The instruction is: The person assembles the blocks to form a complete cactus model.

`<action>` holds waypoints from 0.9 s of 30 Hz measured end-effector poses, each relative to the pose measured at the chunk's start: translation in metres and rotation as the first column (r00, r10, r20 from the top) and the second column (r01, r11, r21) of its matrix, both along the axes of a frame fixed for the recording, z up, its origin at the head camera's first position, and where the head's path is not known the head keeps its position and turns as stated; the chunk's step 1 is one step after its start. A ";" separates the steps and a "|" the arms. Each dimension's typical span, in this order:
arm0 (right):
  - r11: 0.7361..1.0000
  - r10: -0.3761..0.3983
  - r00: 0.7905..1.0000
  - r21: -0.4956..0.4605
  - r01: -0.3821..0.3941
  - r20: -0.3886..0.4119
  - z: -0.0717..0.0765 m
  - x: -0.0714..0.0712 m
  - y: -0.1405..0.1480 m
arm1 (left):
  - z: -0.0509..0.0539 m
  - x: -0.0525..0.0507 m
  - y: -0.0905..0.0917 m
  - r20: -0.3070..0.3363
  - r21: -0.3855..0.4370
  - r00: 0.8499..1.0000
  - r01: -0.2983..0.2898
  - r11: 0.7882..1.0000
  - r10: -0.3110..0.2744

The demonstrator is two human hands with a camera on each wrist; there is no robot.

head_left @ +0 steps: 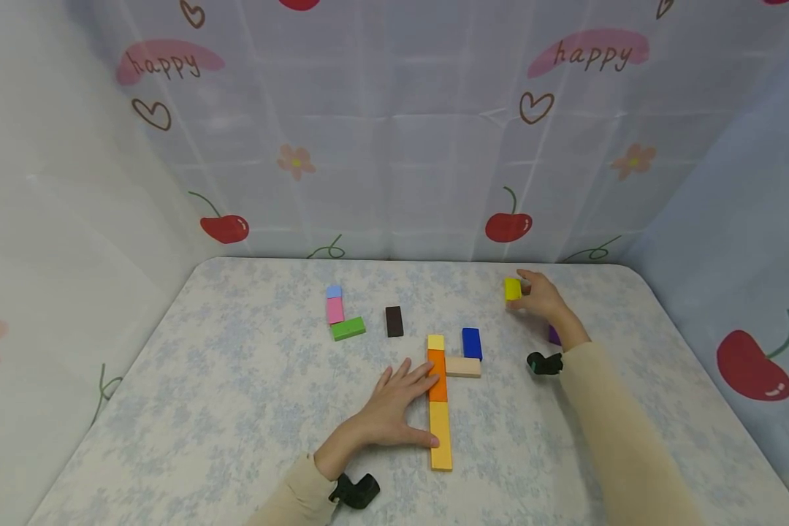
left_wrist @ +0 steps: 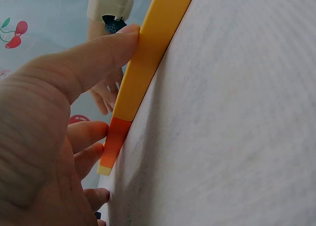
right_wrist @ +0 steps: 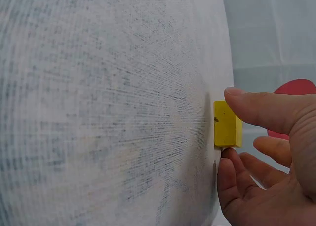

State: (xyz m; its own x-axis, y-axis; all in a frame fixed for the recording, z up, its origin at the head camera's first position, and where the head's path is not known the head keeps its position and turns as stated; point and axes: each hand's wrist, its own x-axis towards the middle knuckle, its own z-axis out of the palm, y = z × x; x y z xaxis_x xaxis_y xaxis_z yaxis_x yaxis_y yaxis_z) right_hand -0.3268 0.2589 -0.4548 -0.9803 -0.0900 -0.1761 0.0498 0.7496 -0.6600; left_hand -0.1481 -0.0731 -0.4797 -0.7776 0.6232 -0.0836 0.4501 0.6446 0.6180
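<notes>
My left hand (head_left: 389,415) lies spread beside a straight row of blocks. Its thumb touches the long amber block (head_left: 441,453), and fingertips rest on the orange block (head_left: 438,387) above it. A small pale-yellow block (head_left: 436,342) ends the row. At the row's right side lies a beige block (head_left: 464,367), with a blue block (head_left: 471,343) just beyond. Farther right, my right hand (head_left: 544,299) pinches a yellow block (right_wrist: 225,124) between thumb and finger, close to the tabletop. A purple block (head_left: 554,336) is mostly hidden behind the right wrist.
Left of the row lie a dark brown block (head_left: 394,321), a green block (head_left: 348,329), a pink block (head_left: 334,310) and a light-blue block (head_left: 334,291). The patterned table (head_left: 237,394) ends at a printed curtain (head_left: 394,146) behind and at both sides.
</notes>
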 end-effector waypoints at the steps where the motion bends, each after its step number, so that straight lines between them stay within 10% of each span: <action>1: 1.000 0.000 1.000 -0.001 0.000 0.001 -0.001 0.000 0.000 | 0.000 0.000 0.000 0.000 0.000 1.000 0.000 1.000 0.000; 27: 0.999 -0.049 0.999 0.001 0.049 0.008 -0.007 0.003 -0.002 | 0.001 0.001 0.000 0.004 -0.002 1.000 -0.006 1.000 0.006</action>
State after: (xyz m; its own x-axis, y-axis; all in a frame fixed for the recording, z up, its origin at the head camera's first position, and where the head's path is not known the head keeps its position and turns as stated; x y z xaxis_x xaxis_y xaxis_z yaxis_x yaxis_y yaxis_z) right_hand -0.3236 0.2565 -0.4614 -0.9821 -0.0413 -0.1837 0.0918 0.7466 -0.6589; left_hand -0.1474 -0.0728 -0.4791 -0.7808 0.6185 -0.0884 0.4437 0.6485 0.6185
